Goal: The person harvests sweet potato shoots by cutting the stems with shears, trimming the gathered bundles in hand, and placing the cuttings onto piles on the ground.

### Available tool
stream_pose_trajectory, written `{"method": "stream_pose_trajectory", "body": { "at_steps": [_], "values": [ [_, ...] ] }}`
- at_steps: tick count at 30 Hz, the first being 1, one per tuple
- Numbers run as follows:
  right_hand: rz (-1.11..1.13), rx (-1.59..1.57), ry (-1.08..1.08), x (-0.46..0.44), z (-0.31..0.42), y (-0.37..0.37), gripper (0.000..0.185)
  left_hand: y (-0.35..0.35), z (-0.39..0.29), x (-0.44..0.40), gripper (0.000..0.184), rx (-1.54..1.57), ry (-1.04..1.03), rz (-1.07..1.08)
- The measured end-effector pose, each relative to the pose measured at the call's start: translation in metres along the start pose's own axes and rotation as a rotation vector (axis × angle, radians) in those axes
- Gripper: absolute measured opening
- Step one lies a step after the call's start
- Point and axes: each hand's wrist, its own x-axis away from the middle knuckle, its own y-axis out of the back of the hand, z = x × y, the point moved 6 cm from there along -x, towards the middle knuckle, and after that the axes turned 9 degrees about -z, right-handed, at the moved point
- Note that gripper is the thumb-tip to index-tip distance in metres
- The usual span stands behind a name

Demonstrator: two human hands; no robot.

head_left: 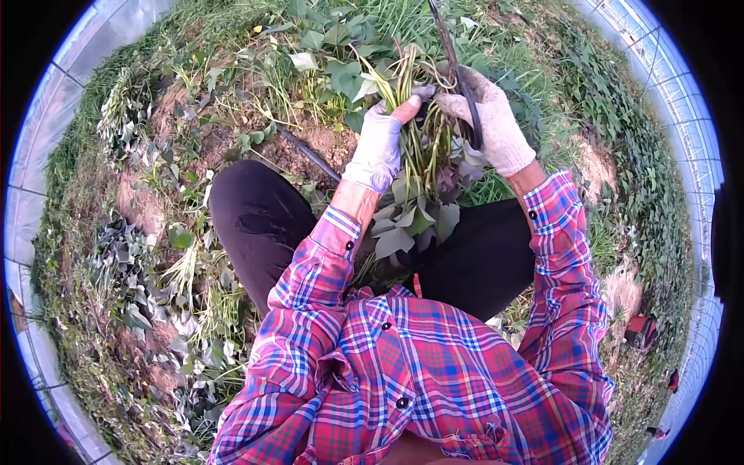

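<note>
A bundle of leafy stems point(416, 151) is clamped in the left hand point(377, 147), its long axis running toward the lap, and is met on its right side by the right hand point(496, 124), whose grip cannot be determined.

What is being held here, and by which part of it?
Left hand and right hand hold a leafy bunch by its upper stems, leaves hanging below.

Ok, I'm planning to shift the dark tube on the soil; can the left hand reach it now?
Probably yes: nothing blocks the tube near the left hand, though its grip on the stems must likely loosen.
</note>
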Motion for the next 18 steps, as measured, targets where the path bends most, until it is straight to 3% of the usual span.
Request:
{"method": "stream_pose_trajectory", "body": {
  "at_steps": [6, 10, 17, 18],
  "values": [
    [-0.054, 0.091, 0.016, -0.002, -0.005, 0.001, 0.056, 0.004, -0.006, 0.002, 0.019, -0.037, -0.096, -0.086],
    [-0.055, 0.058, 0.017, -0.002, -0.004, 0.001, 0.056, -0.011, -0.006, 0.01, 0.032, 0.19, 0.036, 0.117],
    [0.009, 0.244, 0.108, 0.0, -0.003, -0.003, 0.05, 0.001, 0.012, 0.007, 0.037, 0.091, 0.039, 0.033],
    [0.037, 0.299, -0.153, 0.005, -0.007, -0.001, 0.055, 0.008, 0.017, 0.005, 0.039, 0.035, 0.054, -0.034]
  ]
}}
